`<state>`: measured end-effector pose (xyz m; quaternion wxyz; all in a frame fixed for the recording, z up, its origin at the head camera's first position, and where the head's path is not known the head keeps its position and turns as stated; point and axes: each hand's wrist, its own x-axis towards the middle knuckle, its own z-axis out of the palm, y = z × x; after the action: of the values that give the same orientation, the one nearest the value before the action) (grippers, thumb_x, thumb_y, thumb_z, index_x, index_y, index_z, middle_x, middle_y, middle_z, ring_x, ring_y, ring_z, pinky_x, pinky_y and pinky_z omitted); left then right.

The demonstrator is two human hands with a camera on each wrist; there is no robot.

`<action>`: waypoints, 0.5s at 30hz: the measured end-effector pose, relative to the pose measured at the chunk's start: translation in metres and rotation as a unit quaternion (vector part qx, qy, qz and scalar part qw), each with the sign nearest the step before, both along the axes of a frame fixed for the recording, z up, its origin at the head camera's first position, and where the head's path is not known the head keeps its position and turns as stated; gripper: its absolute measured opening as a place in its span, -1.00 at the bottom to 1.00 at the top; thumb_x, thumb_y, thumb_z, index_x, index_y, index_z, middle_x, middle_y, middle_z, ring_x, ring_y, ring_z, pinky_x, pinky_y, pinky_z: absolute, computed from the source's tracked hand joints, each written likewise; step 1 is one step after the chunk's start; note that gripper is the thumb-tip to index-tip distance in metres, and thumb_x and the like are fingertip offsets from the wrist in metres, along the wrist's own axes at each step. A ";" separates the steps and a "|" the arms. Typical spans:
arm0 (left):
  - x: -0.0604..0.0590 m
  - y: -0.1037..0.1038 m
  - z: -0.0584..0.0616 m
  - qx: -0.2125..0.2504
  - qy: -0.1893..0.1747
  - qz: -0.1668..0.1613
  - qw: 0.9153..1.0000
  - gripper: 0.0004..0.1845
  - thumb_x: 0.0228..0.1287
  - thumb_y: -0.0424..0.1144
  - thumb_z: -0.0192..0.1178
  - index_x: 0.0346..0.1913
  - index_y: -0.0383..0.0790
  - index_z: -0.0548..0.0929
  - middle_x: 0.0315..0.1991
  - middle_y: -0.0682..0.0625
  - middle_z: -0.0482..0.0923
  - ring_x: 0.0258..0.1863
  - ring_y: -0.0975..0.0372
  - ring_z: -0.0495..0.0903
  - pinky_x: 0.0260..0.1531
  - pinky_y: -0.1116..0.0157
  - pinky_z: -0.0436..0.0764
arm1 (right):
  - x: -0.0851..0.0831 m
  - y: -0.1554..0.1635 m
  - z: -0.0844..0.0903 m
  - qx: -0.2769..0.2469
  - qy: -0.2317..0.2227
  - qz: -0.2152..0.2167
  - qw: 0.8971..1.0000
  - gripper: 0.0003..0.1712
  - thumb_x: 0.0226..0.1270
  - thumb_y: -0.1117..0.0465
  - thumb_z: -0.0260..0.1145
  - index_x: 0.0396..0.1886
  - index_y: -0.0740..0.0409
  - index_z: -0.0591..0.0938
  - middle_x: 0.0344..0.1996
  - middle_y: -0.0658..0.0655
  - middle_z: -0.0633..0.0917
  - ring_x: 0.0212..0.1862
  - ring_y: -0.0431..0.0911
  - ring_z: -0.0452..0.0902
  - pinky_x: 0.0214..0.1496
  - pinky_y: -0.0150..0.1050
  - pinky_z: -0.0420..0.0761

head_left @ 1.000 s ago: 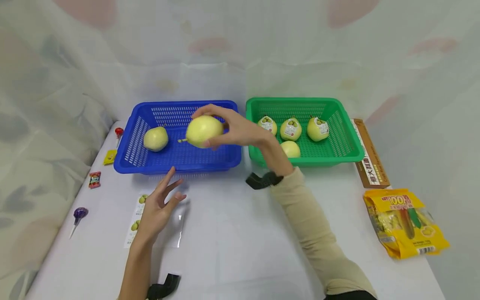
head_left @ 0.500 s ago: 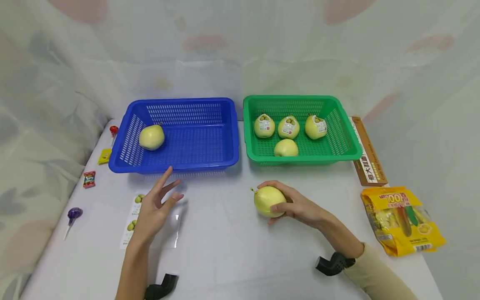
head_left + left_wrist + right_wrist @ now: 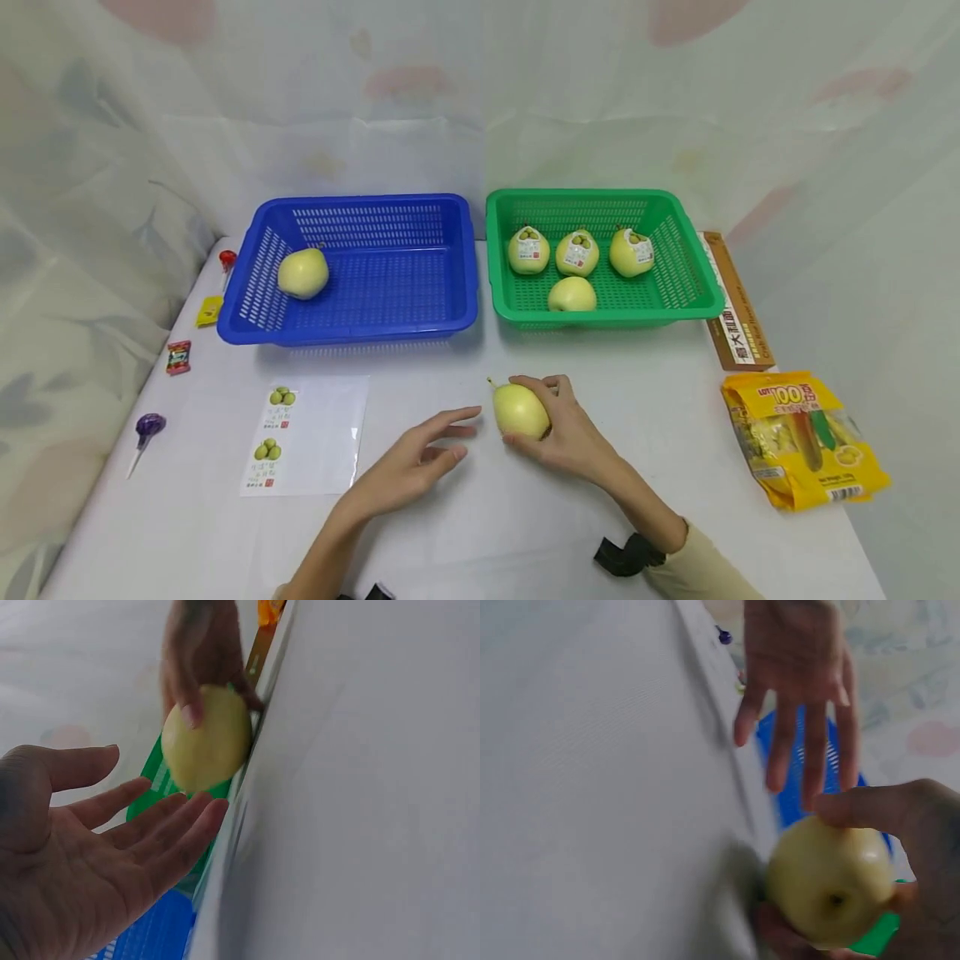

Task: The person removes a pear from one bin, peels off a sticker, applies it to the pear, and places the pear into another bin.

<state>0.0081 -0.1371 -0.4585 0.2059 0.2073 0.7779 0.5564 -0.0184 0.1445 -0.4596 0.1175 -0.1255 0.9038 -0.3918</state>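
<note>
A yellow-green pear (image 3: 519,412), its stem toward the upper left, is gripped by my right hand (image 3: 566,433) over the white table in the head view. My left hand (image 3: 408,471) faces it from the left, fingers extended and palm turned toward the pear. The left wrist view shows the left fingertips (image 3: 217,810) close below the pear (image 3: 206,742); whether they touch it I cannot tell. In the right wrist view the thumb (image 3: 862,806) lies on top of the pear (image 3: 829,881). A clear sheet of pear stickers (image 3: 318,437) lies left of the left hand.
The blue basket (image 3: 375,333) at the back holds one pear (image 3: 303,273). Beside it the green basket (image 3: 607,317) holds several pears, most with labels. A brown box (image 3: 738,304) and yellow candy bag (image 3: 806,442) are at right; lollipops and small sweets (image 3: 178,357) at left.
The right hand has carried the pear out of the blue basket to the front middle. My left hand has moved right, off the sticker sheet and toward the pear.
</note>
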 end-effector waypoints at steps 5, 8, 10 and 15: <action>0.005 0.015 -0.001 0.014 -0.008 -0.022 1.000 -0.35 0.69 -0.19 0.15 0.71 -0.04 0.26 0.72 -0.06 0.27 0.58 -0.12 0.47 0.40 0.00 0.71 | 0.006 0.006 0.017 0.007 -0.041 0.056 0.998 0.04 0.31 -0.05 0.62 0.70 -0.08 0.33 0.36 0.25 0.50 0.10 -0.03 0.63 -0.06 -0.32 0.75; 0.007 0.018 -0.002 0.022 -0.012 -0.024 0.999 -0.33 0.69 -0.19 0.15 0.72 -0.06 0.24 0.73 -0.05 0.23 0.60 -0.11 0.44 0.42 0.06 0.70 | 0.007 0.011 0.026 0.015 -0.058 0.070 0.996 0.09 0.30 -0.14 0.63 0.71 -0.06 0.30 0.37 0.26 0.50 0.12 -0.03 0.66 -0.11 -0.41 0.79; 0.008 0.018 -0.001 0.024 -0.014 -0.027 0.999 -0.34 0.70 -0.18 0.15 0.72 -0.07 0.24 0.73 -0.06 0.24 0.61 -0.11 0.44 0.43 0.08 0.70 | 0.005 0.015 0.033 0.027 -0.063 0.076 0.995 0.10 0.27 -0.19 0.64 0.70 -0.06 0.32 0.35 0.26 0.52 0.12 -0.02 0.69 -0.09 -0.37 0.81; 0.013 0.015 0.000 0.025 -0.010 -0.031 0.999 -0.34 0.70 -0.18 0.15 0.71 -0.10 0.25 0.72 -0.09 0.24 0.60 -0.13 0.44 0.43 0.12 0.69 | -0.001 0.021 0.059 0.102 -0.024 0.086 0.991 0.15 0.24 -0.32 0.61 0.68 0.02 0.34 0.36 0.34 0.56 0.04 0.06 0.74 -0.06 -0.06 0.84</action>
<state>0.0212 -0.1217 -0.4587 0.2259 0.2305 0.7549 0.5710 -0.0199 0.1653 -0.4004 0.1849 -0.1810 0.9216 -0.2892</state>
